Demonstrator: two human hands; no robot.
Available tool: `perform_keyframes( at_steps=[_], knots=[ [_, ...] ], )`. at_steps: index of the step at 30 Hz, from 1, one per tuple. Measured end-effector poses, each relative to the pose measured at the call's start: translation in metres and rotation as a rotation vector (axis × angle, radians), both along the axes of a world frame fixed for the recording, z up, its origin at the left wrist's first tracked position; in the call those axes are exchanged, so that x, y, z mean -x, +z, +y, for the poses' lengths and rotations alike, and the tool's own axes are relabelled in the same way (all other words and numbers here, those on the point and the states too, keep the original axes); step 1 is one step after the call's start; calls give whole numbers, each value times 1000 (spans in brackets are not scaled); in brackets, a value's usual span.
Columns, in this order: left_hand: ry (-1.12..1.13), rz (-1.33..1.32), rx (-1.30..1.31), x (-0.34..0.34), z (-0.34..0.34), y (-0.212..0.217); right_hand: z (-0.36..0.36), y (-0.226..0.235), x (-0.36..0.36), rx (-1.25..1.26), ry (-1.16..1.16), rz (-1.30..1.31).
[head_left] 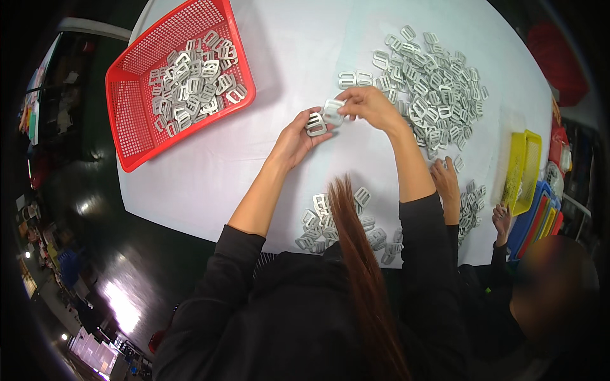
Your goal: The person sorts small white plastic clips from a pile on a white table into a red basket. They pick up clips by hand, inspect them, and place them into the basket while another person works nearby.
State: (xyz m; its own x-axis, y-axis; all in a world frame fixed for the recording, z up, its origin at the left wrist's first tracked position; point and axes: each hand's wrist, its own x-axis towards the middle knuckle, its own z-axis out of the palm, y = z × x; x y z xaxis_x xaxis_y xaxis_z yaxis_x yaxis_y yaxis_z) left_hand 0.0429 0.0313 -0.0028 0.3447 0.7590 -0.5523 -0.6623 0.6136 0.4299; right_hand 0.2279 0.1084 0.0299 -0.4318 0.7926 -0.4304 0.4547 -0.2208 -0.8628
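Note:
Over the middle of the white table, my left hand (293, 143) grips a silver-grey metal slide buckle (316, 124) between thumb and fingers. My right hand (373, 108) pinches another slide buckle (332, 112), slightly blurred, right beside the first; whether the two touch I cannot tell. A large loose pile of the same buckles (438, 86) spreads to the right of my right hand. To the left stands a red perforated plastic basket (121, 82) partly filled with buckles. A smaller group of buckles (322, 222) lies near the table's front edge, partly hidden by hanging hair.
At the right, a co-worker's hand (448, 181) reaches to the pile's near edge; the person's other hand (501, 221) is by the table edge. More buckles (470, 206) lie between them. A yellow basket (526, 171) and stacked coloured trays (539, 219) stand farther right.

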Motion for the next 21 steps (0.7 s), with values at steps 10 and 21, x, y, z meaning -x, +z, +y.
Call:
perform_keyframes(
  at_steps=[10,21],
  knots=[
    [-70,78,15,-5,-6,-8,-6,-21,-2,-517,-62,-502],
    [-13,-76,11,6,-2,-15,-6,-46,-26,-702,-229,-555]
  ],
)
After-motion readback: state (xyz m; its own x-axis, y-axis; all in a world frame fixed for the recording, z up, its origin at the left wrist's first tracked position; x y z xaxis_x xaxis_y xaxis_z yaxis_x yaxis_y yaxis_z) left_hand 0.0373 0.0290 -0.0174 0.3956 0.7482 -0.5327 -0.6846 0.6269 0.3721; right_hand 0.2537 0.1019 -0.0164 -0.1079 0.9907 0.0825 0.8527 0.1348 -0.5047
